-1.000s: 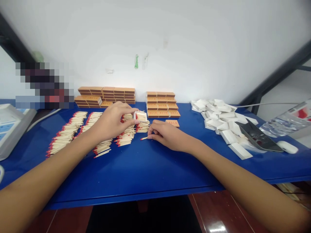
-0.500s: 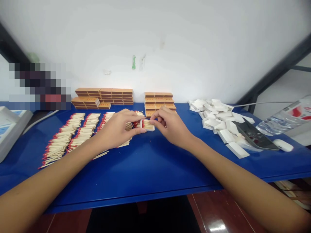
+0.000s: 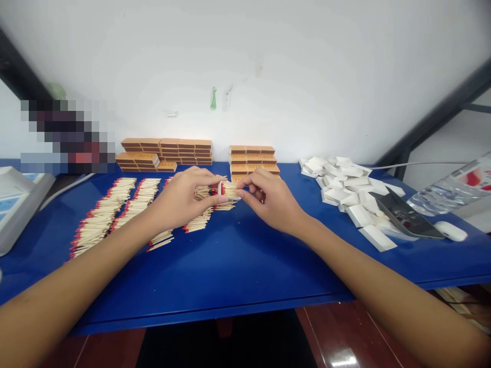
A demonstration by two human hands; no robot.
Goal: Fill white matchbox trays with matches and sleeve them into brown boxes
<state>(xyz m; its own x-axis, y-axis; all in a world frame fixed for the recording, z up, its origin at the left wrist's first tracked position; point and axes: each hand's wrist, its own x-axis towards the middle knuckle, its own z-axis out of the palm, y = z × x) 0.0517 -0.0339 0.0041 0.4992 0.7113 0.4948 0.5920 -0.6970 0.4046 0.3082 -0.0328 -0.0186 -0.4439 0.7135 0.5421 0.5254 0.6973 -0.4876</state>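
Thumb and fingers of my left hand (image 3: 184, 197) grip the left end of a small white matchbox tray (image 3: 220, 189) above the table. Matches (image 3: 230, 190) lie lengthwise in the tray, their red heads toward my left hand. My right hand (image 3: 270, 197) is closed in a pinch on the matches at the tray's right end; the fingertips' exact hold is partly hidden. Beneath and beside my left hand are rows of loose red-headed matches (image 3: 199, 222), partly covered by my hand and forearm.
Stacked brown matchboxes (image 3: 164, 148) and a smaller stack (image 3: 253, 158) stand along the wall. At right lie a heap of white trays (image 3: 345, 184), a dark phone-like device (image 3: 406, 214), a white mouse (image 3: 450, 231) and a plastic bottle (image 3: 441, 189). More matches (image 3: 95, 220) lie left on the blue table (image 3: 215, 276).
The tray has moved slightly up and left with my left hand, uncovering more loose matches below. My right fingers stay at its right end. The whole view has shifted slightly.
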